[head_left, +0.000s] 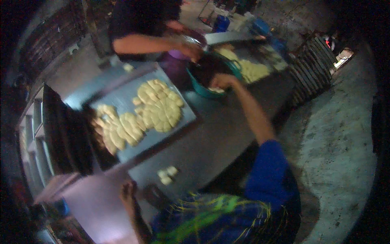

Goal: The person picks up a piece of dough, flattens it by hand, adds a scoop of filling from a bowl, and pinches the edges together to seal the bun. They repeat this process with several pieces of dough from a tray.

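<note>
My right hand reaches over the rim of a green basin, its fingers bunched together. A small whitish piece shows just below the fingertips; blur hides what it is. The basin has dark contents. Near the table's front left, my left hand is held up with its fingers loosely apart and nothing in them. A few small white balls, seemingly dough, lie on the table to its right. Beyond it, a metal tray holds two pale, scored dough shapes.
A co-worker's hands work above a purple container across the metal table. More pale dough lies on another tray at the far right. Dark stacked trays stand at left, and a slatted stack at right.
</note>
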`<state>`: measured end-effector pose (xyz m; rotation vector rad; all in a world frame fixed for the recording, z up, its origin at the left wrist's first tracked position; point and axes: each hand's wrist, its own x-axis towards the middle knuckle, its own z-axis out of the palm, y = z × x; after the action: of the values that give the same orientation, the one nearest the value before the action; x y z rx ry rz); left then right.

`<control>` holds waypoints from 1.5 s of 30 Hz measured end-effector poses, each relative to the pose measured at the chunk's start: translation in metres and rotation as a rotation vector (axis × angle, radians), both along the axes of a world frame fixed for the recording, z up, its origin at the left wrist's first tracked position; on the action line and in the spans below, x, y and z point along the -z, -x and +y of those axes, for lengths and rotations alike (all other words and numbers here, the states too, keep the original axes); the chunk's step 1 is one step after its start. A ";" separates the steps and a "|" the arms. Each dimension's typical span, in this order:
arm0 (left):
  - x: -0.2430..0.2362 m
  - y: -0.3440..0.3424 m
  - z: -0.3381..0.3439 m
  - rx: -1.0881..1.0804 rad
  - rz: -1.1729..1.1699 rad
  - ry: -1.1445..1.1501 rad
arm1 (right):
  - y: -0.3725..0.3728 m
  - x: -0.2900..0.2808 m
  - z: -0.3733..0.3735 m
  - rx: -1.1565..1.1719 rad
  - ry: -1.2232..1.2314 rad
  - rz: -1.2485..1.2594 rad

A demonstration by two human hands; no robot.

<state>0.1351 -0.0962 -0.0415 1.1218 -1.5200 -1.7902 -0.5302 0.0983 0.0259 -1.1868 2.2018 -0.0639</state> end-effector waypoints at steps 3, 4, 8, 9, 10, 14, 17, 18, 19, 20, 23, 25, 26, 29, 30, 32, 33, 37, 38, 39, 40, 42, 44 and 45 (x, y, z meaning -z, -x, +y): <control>-0.005 0.004 0.005 0.015 -0.011 -0.028 | 0.005 -0.005 0.012 0.080 0.014 -0.064; -0.006 0.008 0.007 0.030 -0.012 -0.041 | 0.005 -0.009 0.017 0.070 0.053 -0.076; -0.016 0.020 0.013 0.046 0.023 -0.121 | -0.034 -0.038 0.012 0.224 0.320 -0.422; -0.013 0.023 0.013 0.075 0.051 -0.151 | -0.063 -0.055 0.008 0.317 0.397 -0.578; -0.012 0.028 0.016 0.104 0.075 -0.185 | -0.095 -0.065 0.006 0.343 0.524 -0.655; -0.039 0.081 0.034 0.366 0.308 -0.572 | -0.245 -0.053 -0.023 0.394 0.808 -1.050; -0.065 0.119 0.050 0.434 0.468 -0.878 | -0.336 -0.056 -0.037 0.442 0.831 -1.283; -0.074 0.123 0.053 0.415 0.520 -0.921 | -0.359 -0.055 -0.042 0.459 0.839 -1.345; -0.077 0.122 0.057 0.357 0.513 -0.933 | -0.372 -0.048 -0.044 0.400 0.910 -1.343; -0.079 0.119 0.059 0.299 0.504 -0.943 | -0.383 -0.048 -0.045 0.407 0.870 -1.343; -0.060 0.100 0.061 0.272 0.567 -0.947 | -0.405 -0.043 -0.046 0.436 0.813 -1.349; -0.058 0.094 0.056 0.273 0.605 -0.942 | -0.410 -0.031 -0.049 0.473 0.817 -1.381; -0.060 0.091 0.054 0.258 0.602 -0.937 | -0.415 -0.022 -0.049 0.517 0.871 -1.385; -0.065 0.092 0.049 0.183 0.625 -0.910 | -0.421 -0.003 -0.050 0.620 0.994 -1.411; -0.066 0.092 0.049 0.154 0.635 -0.904 | -0.423 0.001 -0.047 0.656 1.007 -1.436; -0.070 0.093 0.049 0.129 0.602 -0.893 | -0.424 0.011 -0.040 0.585 1.093 -1.357; -0.070 0.092 0.047 0.121 0.582 -0.884 | -0.428 0.015 -0.039 0.478 1.166 -1.252; -0.065 0.088 0.042 0.165 0.528 -0.832 | -0.429 -0.011 -0.037 0.040 1.090 -0.443; -0.072 0.087 0.041 0.177 0.445 -0.736 | -0.428 -0.015 -0.037 -0.085 1.084 -0.250; -0.081 0.086 0.039 0.193 0.364 -0.643 | -0.426 -0.019 -0.037 -0.206 1.067 -0.054; -0.086 0.086 0.039 0.208 0.284 -0.549 | -0.426 -0.024 -0.037 -0.326 1.040 0.142; -0.075 0.084 0.044 0.162 0.267 -0.311 | -0.427 -0.037 -0.035 -0.383 0.964 0.169; -0.082 0.079 0.043 0.198 0.212 -0.191 | -0.421 -0.044 -0.032 -0.438 0.887 0.111; -0.081 0.076 0.042 0.242 0.202 -0.175 | -0.422 -0.047 -0.033 -0.311 0.864 0.012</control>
<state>0.0587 -0.0543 0.0396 0.8312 -1.4498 -2.1634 -0.1079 0.0655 0.0729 -1.9601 1.9972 -0.9505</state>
